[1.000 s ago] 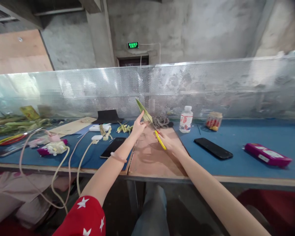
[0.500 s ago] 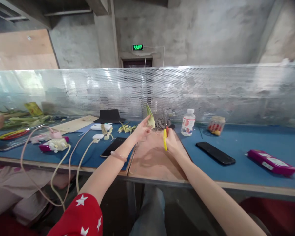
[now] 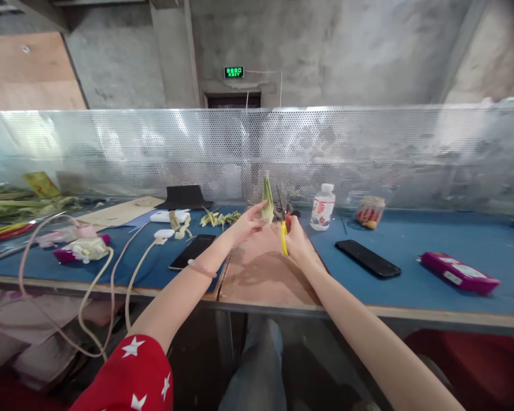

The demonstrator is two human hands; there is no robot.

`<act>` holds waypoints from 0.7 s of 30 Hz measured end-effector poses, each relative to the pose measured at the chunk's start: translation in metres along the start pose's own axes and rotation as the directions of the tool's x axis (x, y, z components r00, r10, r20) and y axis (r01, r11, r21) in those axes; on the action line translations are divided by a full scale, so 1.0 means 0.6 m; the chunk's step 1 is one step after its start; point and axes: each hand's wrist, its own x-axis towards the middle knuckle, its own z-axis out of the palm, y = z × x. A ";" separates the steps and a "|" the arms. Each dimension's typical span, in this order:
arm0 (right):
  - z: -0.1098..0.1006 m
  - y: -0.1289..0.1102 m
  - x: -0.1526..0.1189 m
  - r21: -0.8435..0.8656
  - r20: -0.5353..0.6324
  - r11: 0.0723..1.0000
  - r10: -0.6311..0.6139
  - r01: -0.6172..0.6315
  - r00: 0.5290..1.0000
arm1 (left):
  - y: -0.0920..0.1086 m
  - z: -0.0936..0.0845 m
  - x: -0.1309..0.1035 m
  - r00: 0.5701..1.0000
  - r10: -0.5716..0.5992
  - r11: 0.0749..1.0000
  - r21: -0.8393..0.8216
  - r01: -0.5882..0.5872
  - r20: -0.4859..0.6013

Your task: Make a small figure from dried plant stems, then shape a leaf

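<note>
Upright in my left hand (image 3: 252, 221) is a pale green leaf piece that looks like corn husk (image 3: 267, 200), pinched near its lower end. My right hand (image 3: 296, 235) grips scissors (image 3: 284, 237) with yellow and red handles, their dark blades pointing up and away from me. The blades stand just right of the husk, apart from it. Behind the scissors lies a grey tangled bundle (image 3: 278, 212), partly hidden. Both hands are above a bare brown board (image 3: 265, 274). Left of my left hand are green-yellow leaf scraps (image 3: 216, 218).
To the right stand a white bottle (image 3: 322, 208) and a jar (image 3: 370, 212), with a black phone (image 3: 367, 258) and a purple packet (image 3: 459, 273) nearer. Left are a dark tablet-like slab (image 3: 192, 252), cables (image 3: 131, 279), a white plug (image 3: 164, 234) and a leaf pile (image 3: 29, 206). A perforated metal screen (image 3: 154, 154) runs behind.
The whole view has shifted slightly, moving table things left and up. The husk now stands more upright, and the scissor blades tilt more toward it. A neighbour's hand at far left has left view.
</note>
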 end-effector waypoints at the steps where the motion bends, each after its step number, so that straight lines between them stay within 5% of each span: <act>1: 0.001 0.002 0.001 0.000 0.004 1.000 0.000 0.000 1.000 | -0.001 0.000 0.000 1.000 0.002 1.000 0.005 -0.002 0.001; 14: 0.000 0.026 0.007 -0.150 0.022 0.989 0.005 -0.002 1.000 | -0.005 0.003 0.001 0.998 0.034 0.992 0.124 -0.039 0.046; 21: 0.000 0.028 0.009 -0.081 0.035 0.996 0.041 -0.038 0.999 | -0.006 0.008 -0.001 0.999 0.028 0.980 0.197 -0.035 0.038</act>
